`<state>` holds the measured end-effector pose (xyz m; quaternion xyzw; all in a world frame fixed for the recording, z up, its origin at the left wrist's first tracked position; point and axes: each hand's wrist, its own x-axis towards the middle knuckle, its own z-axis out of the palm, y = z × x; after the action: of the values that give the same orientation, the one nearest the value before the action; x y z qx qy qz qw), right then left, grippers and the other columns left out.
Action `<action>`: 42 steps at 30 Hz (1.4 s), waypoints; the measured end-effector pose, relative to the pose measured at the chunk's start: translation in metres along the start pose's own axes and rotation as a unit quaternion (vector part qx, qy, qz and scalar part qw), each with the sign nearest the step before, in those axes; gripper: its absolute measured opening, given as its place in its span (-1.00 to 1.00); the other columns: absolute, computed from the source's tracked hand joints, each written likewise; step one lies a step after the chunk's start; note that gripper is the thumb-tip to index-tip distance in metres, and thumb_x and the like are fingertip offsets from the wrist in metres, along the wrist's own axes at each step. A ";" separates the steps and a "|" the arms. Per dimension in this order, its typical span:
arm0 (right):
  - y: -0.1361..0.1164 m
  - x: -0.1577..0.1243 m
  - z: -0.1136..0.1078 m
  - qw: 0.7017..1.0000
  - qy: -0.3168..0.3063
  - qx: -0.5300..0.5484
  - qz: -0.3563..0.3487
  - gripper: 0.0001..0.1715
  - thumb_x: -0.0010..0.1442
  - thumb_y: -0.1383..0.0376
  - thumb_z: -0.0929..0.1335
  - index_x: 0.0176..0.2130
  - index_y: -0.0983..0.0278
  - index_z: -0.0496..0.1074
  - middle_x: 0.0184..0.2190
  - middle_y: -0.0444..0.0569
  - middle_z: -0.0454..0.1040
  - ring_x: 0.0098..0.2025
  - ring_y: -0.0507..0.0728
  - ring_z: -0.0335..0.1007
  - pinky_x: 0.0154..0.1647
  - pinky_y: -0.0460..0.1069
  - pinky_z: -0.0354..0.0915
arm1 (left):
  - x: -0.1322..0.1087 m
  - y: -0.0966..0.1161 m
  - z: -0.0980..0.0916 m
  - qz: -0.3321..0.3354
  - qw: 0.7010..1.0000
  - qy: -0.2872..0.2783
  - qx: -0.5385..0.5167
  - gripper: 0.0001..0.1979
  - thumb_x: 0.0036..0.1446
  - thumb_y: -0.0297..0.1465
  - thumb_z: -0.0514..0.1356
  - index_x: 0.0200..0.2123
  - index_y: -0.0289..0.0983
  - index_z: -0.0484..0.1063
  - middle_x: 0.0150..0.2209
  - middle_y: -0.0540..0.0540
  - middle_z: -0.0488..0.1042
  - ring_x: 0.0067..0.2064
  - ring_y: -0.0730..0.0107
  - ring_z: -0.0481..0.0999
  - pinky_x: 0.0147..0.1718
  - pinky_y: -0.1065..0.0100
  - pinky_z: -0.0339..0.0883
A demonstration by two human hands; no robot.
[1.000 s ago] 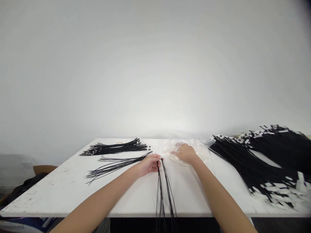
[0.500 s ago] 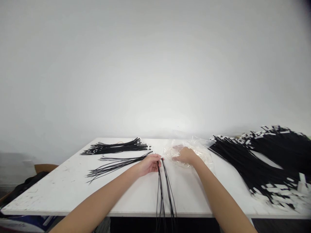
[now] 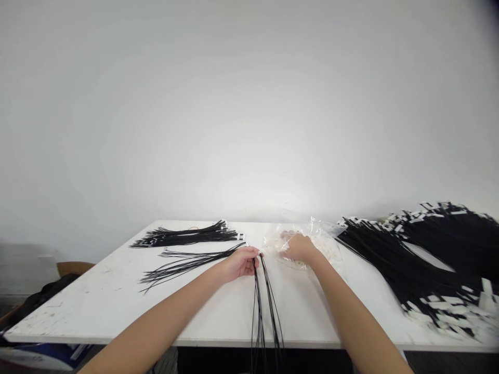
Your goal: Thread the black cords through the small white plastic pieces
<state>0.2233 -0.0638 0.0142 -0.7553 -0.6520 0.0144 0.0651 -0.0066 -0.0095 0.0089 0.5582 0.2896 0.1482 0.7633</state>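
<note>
My left hand (image 3: 242,263) is closed in a pinch near the middle of the table. It grips thin black cables (image 3: 270,296) by their upper end, where a small white tip shows. The cables hang in two strands toward me and over the table's front edge. My right hand (image 3: 299,248) reaches into a clear plastic bag (image 3: 325,244) of small whitish pieces, just right of the left hand. Its fingers are curled down among the pieces, and their tips are hidden. Beside the left hand lies a loose fan of black cables (image 3: 183,264).
A bundle of black cables (image 3: 187,236) with white ends lies at the back left. Big heaps of black cables (image 3: 390,259) with white ends cover the right side of the white table (image 3: 97,301). A pale wall stands behind. A brown chair back (image 3: 74,268) shows at left.
My right hand has shifted very slightly within the bag, and the plastic has moved a little. The left hand stays in place with the cables.
</note>
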 end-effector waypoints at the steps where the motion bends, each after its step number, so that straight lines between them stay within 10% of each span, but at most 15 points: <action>1: 0.000 0.000 0.000 1.000 0.001 -0.003 0.000 -0.32 -0.13 -0.03 0.32 0.00 0.10 0.24 -0.07 -0.01 0.34 -0.03 0.29 0.21 -0.16 0.09 0.12 | 0.000 0.000 0.000 -0.001 1.000 0.000 0.000 -0.68 -0.09 -0.23 0.24 -0.30 -0.32 0.37 -0.55 0.00 0.35 -0.56 0.54 0.33 -0.53 0.45 0.18; 42: 0.006 -0.023 -0.029 0.991 0.087 0.039 -0.094 -0.70 0.18 0.17 0.21 -0.36 0.22 0.45 -0.37 -0.05 0.50 -0.29 0.08 0.37 -0.33 -0.09 0.11 | 0.002 -0.003 0.000 0.003 1.000 0.022 0.008 -0.70 -0.07 -0.21 0.22 -0.34 -0.32 0.35 -0.60 0.02 0.34 -0.57 0.50 0.33 -0.53 0.43 0.20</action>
<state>0.2287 -0.0892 0.0404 -0.6859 -0.7109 -0.0324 0.1519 -0.0052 -0.0090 0.0056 0.5619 0.3055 0.1603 0.7518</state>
